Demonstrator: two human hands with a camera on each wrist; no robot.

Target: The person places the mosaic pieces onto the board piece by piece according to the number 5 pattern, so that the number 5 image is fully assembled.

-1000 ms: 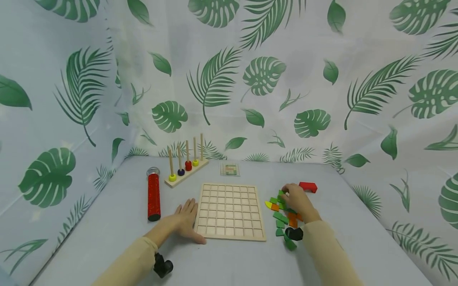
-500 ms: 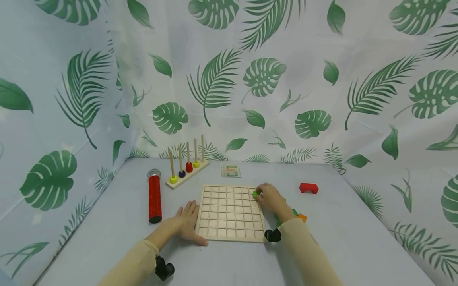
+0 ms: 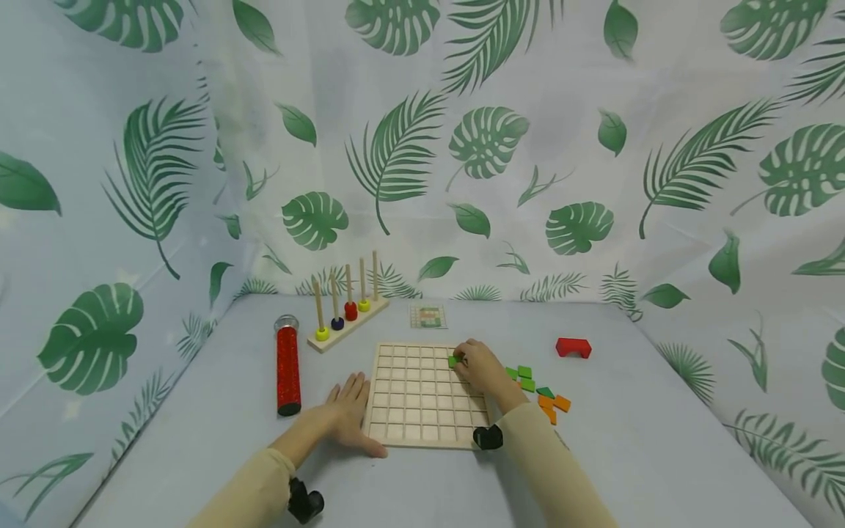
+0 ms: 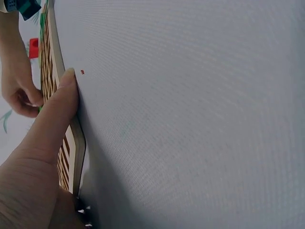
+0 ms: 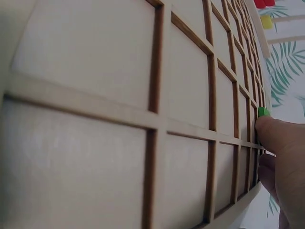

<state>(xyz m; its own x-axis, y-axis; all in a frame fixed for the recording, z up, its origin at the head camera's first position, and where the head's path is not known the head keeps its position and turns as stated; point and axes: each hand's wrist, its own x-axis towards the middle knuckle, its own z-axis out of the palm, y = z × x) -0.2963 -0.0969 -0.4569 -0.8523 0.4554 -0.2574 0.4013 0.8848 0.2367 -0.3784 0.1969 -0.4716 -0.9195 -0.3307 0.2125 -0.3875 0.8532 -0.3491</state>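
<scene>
A square wooden grid board lies flat in the middle of the table. My right hand is over its far right corner and pinches a small green tile. In the right wrist view the green tile shows at the fingertips, close to the cells of the far row. My left hand rests with straight, spread fingers along the board's left edge. The left wrist view shows the left thumb lying against the near edge of the frame.
Green tiles and orange tiles are scattered right of the board, partly behind my right forearm. A red arch block stands farther right. Behind the board are a pattern card and a peg stand; a red tube lies left.
My right hand has moved left from the loose tiles to the board's far right corner, carrying a green tile, then slid slightly farther left. The left hand stays at the board's edge.
</scene>
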